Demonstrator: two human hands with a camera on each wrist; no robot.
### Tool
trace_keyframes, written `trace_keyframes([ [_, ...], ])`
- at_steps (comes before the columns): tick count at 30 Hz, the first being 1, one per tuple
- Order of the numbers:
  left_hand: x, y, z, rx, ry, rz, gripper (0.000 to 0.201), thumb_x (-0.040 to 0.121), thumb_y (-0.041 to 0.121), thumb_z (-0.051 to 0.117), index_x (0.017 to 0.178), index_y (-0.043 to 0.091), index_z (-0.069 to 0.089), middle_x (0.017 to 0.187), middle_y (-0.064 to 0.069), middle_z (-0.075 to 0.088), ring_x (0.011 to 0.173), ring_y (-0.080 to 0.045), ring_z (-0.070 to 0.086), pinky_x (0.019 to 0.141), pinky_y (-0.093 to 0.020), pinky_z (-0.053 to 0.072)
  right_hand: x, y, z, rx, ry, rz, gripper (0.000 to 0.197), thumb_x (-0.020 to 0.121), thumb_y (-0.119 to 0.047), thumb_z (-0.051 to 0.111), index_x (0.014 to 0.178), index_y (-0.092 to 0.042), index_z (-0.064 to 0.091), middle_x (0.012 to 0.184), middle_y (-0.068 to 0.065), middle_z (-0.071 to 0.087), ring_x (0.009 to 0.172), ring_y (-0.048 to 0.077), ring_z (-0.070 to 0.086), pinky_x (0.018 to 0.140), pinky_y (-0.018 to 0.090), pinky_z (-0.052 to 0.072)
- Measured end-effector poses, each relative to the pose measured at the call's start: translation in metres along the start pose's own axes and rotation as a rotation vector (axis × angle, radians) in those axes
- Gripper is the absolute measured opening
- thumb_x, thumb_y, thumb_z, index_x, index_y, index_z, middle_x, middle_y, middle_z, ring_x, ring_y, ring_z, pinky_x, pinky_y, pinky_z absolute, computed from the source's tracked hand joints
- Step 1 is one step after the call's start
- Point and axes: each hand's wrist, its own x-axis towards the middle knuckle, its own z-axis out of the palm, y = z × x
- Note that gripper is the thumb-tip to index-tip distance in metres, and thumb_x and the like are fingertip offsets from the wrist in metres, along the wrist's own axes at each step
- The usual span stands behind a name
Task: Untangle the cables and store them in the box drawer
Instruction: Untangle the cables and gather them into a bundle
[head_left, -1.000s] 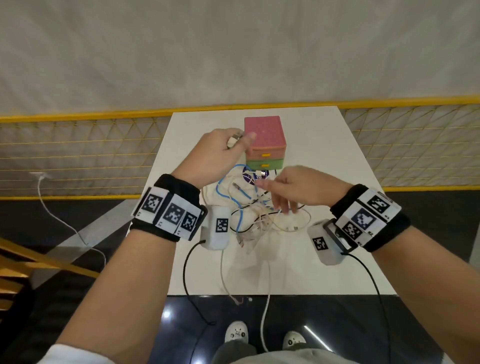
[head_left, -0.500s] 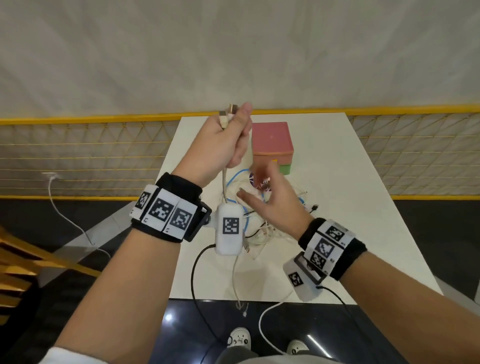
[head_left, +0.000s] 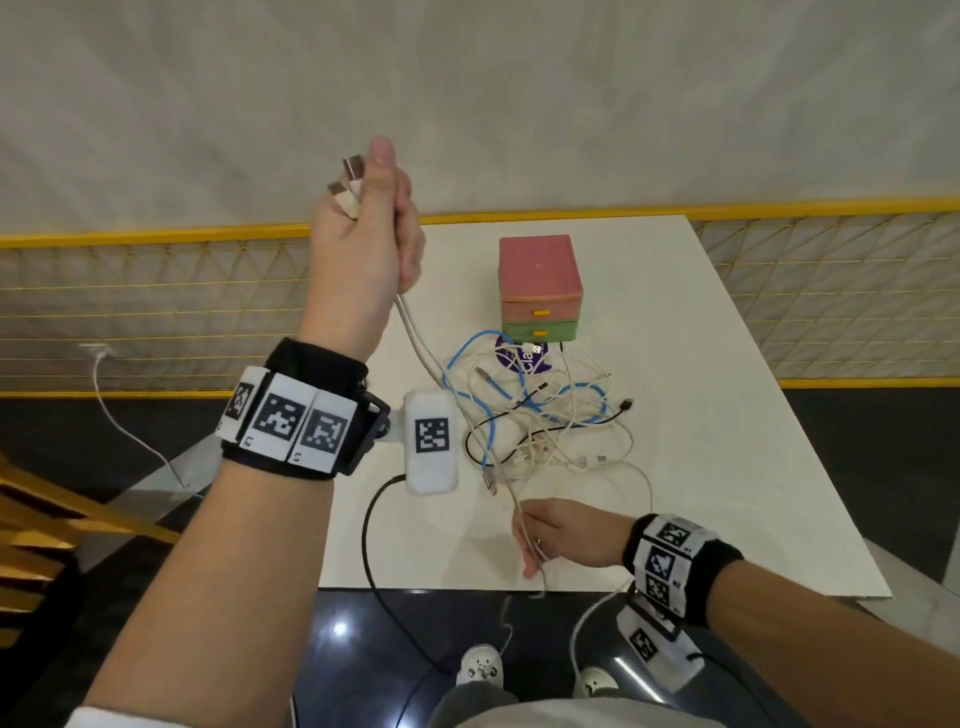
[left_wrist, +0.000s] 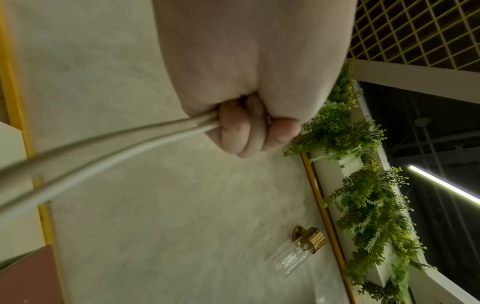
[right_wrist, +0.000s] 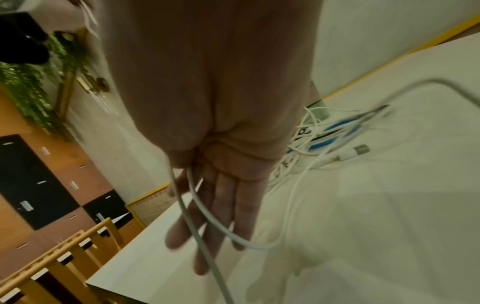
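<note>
The left hand (head_left: 363, 244) is raised high above the far left part of the white worktop (head_left: 727, 467), its fingers (left_wrist: 241, 131) clenched round a doubled white cable (head_left: 415, 332); two silver USB plugs (head_left: 347, 182) stick out above the thumb. The right hand (head_left: 566, 535) hangs low at the worktop's near edge, fingers (right_wrist: 221, 216) almost straight and pointing down, with the two white strands running between thumb and palm and trailing past the fingertips. Whether the thumb pinches them I cannot tell.

Half a second ago the left hand held the plugs lower, just left of the box, and the right hand hovered over the tangle; now the left has risen, the right has dropped toward the person, and the white cable is stretched between them in a long slant.

The pile of tangled cables (head_left: 545, 415), white, blue and black, lies mid-worktop, just in front of the small drawer box with pink top and green bottom drawer (head_left: 540, 291); both drawers are closed. A purple round sticker (head_left: 524, 358) lies under the pile's far side. The stretched cable crosses the pile's left side. A yellow mesh railing (head_left: 156, 301) runs behind the worktop.
</note>
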Motion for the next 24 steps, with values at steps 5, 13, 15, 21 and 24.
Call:
trace_keyframes([
  [5, -0.002, -0.003, 0.002, 0.063, 0.0, 0.019, 0.042, 0.106, 0.032, 0.033, 0.067, 0.02, 0.04, 0.038, 0.01, 0.034, 0.032, -0.008, 0.026, 0.039, -0.018, 0.019, -0.006, -0.009, -0.008, 0.185, -0.069, 0.141, 0.039, 0.102, -0.037, 0.02, 0.084, -0.012, 0.044, 0.059, 0.007, 0.042, 0.068, 0.029, 0.067, 0.059, 0.027, 0.048],
  [13, -0.007, -0.009, 0.002, 0.117, 0.002, 0.003, 0.041, 0.106, 0.029, 0.034, 0.067, 0.019, 0.041, 0.038, 0.011, 0.034, 0.033, -0.01, 0.026, 0.039, -0.02, 0.019, -0.005, -0.036, -0.015, 0.261, -0.249, 0.172, 0.051, 0.093, -0.058, 0.024, 0.105, -0.016, 0.052, 0.067, 0.001, 0.041, 0.077, 0.02, 0.065, 0.087, 0.036, 0.047],
  [15, -0.009, -0.011, 0.002, 0.127, 0.001, -0.007, 0.041, 0.106, 0.03, 0.036, 0.067, 0.019, 0.041, 0.038, 0.011, 0.034, 0.033, -0.01, 0.027, 0.039, -0.02, 0.02, 0.003, -0.027, -0.019, 0.092, -0.103, 0.125, 0.032, 0.095, -0.041, 0.036, 0.107, -0.018, 0.055, 0.08, 0.0, 0.05, 0.088, 0.015, 0.06, 0.1, 0.039, 0.039],
  [21, -0.016, -0.018, -0.001, 0.165, -0.048, -0.059, 0.042, 0.104, 0.036, 0.04, 0.064, 0.024, 0.046, 0.04, 0.009, 0.035, 0.034, -0.011, 0.026, 0.041, -0.02, 0.022, 0.01, -0.017, -0.033, -0.238, -0.055, 0.122, 0.057, 0.087, -0.003, 0.047, 0.141, -0.019, 0.039, 0.13, -0.003, 0.053, 0.123, 0.012, 0.044, 0.102, 0.019, 0.031],
  [24, -0.02, -0.023, 0.0, 0.223, -0.078, -0.093, 0.042, 0.103, 0.036, 0.042, 0.064, 0.021, 0.048, 0.04, 0.007, 0.036, 0.034, -0.012, 0.028, 0.039, -0.019, 0.023, 0.015, -0.006, -0.045, -0.322, 0.185, 0.08, 0.041, 0.086, 0.001, 0.041, 0.12, -0.012, 0.059, 0.112, 0.003, 0.062, 0.111, 0.018, 0.055, 0.091, 0.023, 0.041],
])
